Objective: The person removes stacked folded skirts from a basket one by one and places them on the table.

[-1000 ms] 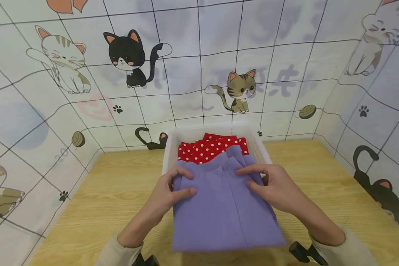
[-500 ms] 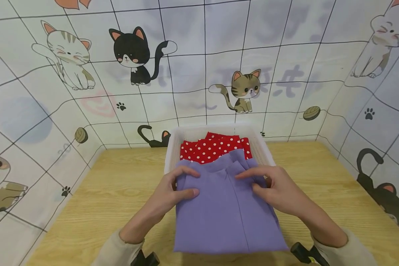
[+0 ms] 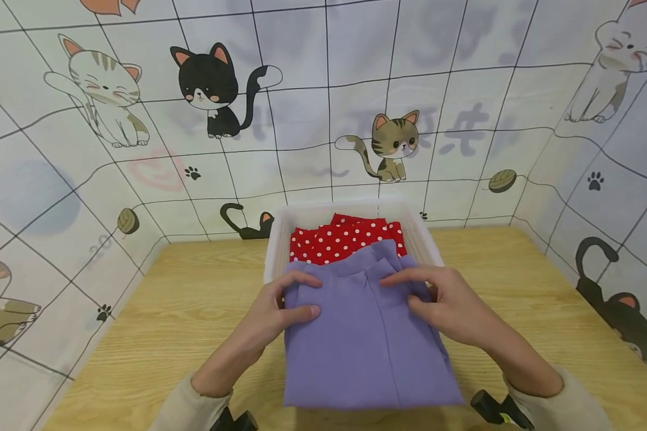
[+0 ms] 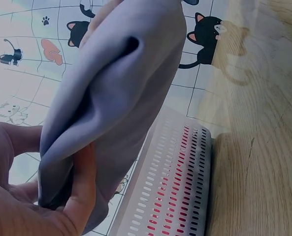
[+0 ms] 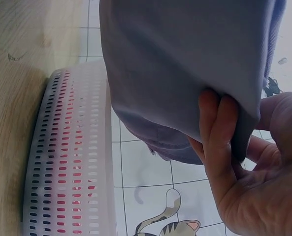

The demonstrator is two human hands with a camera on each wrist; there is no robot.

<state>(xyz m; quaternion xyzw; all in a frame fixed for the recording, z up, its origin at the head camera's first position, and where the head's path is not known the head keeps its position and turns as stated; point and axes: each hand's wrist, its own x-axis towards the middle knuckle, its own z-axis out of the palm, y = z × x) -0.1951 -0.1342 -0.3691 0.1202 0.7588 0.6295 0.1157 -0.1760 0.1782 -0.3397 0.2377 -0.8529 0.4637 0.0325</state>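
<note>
A folded purple garment (image 3: 350, 341), kind unclear, is held up in front of a white perforated basket (image 3: 274, 251). My left hand (image 3: 280, 305) grips its left edge, thumb and index finger on the near face; the left wrist view shows other fingers (image 4: 84, 182) under the fold. At the right edge my right hand (image 3: 442, 299) pinches the cloth the same way, with fingers (image 5: 217, 123) behind it in the right wrist view. Inside the basket lies red cloth with white dots (image 3: 345, 239), its lower part hidden by the purple garment.
The basket stands on a wood-grain table (image 3: 194, 299), close to the back wall (image 3: 302, 120), which is covered in a cat-print sheet. Side walls with the same print flank the table. Dark wrist mounts (image 3: 498, 410) sit by both sleeves.
The head view shifts slightly. Both hands keep their grip on the purple garment, which hangs in nearly the same place over the basket's front.
</note>
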